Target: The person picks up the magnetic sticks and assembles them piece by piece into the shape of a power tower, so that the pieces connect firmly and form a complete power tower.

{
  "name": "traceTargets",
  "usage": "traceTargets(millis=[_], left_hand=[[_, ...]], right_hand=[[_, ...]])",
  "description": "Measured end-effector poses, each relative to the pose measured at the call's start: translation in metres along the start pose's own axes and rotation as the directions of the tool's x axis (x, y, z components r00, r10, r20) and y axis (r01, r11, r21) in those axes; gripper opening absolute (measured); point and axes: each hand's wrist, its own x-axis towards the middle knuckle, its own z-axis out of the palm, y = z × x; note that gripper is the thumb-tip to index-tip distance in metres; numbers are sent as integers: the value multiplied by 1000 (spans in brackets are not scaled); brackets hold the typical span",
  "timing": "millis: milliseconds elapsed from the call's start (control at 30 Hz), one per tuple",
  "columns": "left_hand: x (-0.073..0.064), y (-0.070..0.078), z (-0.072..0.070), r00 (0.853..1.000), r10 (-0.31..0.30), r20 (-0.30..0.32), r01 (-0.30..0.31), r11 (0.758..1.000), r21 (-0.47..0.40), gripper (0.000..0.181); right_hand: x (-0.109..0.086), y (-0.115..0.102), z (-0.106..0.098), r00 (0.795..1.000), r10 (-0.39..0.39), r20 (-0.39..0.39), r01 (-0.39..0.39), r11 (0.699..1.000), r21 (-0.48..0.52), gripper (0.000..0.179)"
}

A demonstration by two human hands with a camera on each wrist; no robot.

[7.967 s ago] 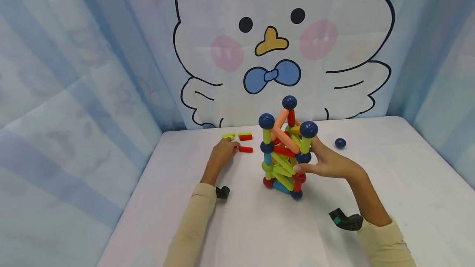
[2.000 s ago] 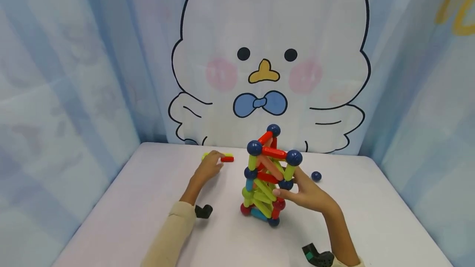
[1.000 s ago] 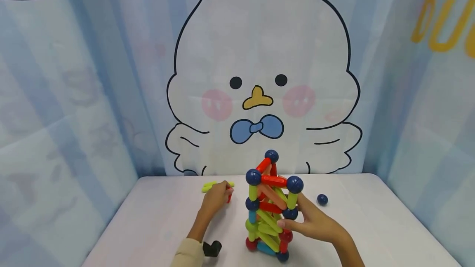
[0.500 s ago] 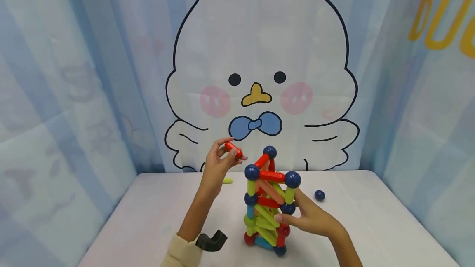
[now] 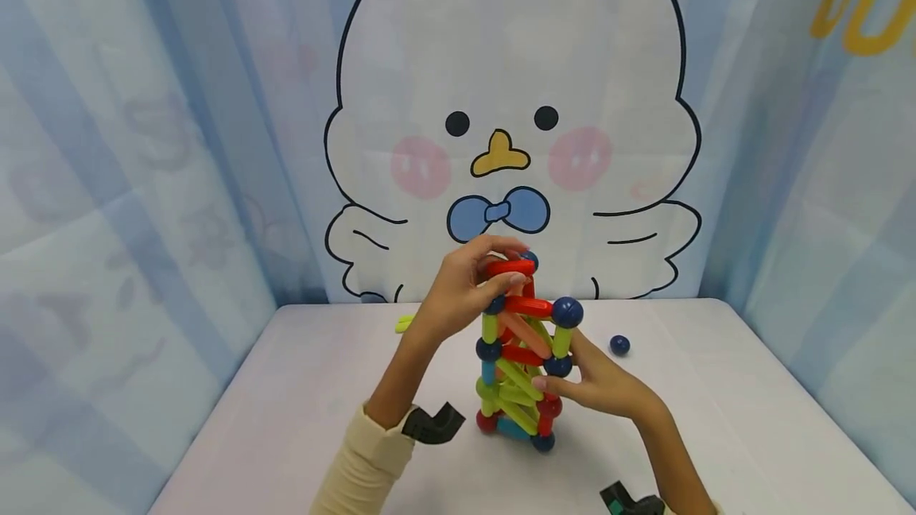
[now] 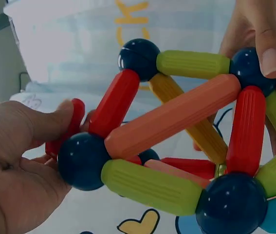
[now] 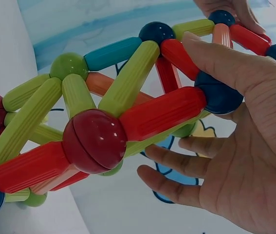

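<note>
A tower of magnetic sticks and balls (image 5: 521, 356) stands upright on the table, its sticks red, lime, orange and blue. At its top my left hand (image 5: 458, 288) pinches a red magnetic stick (image 5: 510, 267) between thumb and fingers, close to the upper dark blue balls. In the left wrist view, this red stick (image 6: 74, 119) is beside a dark blue ball (image 6: 83, 161); whether they touch I cannot tell. My right hand (image 5: 608, 380) grips the tower's right side. In the right wrist view, its thumb lies near a dark blue ball (image 7: 218, 95), with the fingers spread behind.
Lime sticks (image 5: 404, 324) lie at the table's back left, partly hidden by the left arm. A loose dark blue ball (image 5: 619, 345) sits right of the tower. Behind the white table (image 5: 300, 388) hangs a printed curtain (image 5: 608, 62).
My left hand picked up a red stick from the back left of the table, lifted it and brought it right to the tower's top. Red sticks now span the top balls. The right hand keeps its hold.
</note>
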Motion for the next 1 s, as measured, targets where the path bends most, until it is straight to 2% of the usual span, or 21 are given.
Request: traceTargets(millis=[100,267,367,433,600,667,767,800,867,1000], left_hand=[[2,4,6,998,57,-4,-57,994,97,32],[5,6,12,995,91,-42,-85,987,133,25],[10,4,14,989,142,-38,-133,974,182,22],[13,1,14,984,178,-10,-173,965,197,22],[22,-5,15,963,245,109,-265,935,236,22],[24,-4,15,957,247,153,-281,923,263,23],[25,-1,15,956,211,204,-269,908,320,25],[26,1,15,957,189,220,-260,897,357,25],[25,5,16,957,149,247,-251,853,457,25],[23,14,18,953,101,285,-268,719,641,28]], right_hand=[[0,-1,1,1000,5,2,-5,1000,6,90],[0,-2,2,1000,8,7,-8,1000,10,90],[0,-1,2,1000,-7,5,7,1000,6,90],[1,0,1,1000,-20,2,20,1000,7,90],[1,0,1,999,-42,3,42,999,18,90],[0,1,1,999,-43,5,43,999,21,91],[0,1,2,999,-37,6,37,999,19,91],[0,1,2,999,-33,5,33,999,21,91],[0,1,2,1000,-24,4,24,999,24,90],[0,2,2,1000,-16,6,16,999,31,88]])
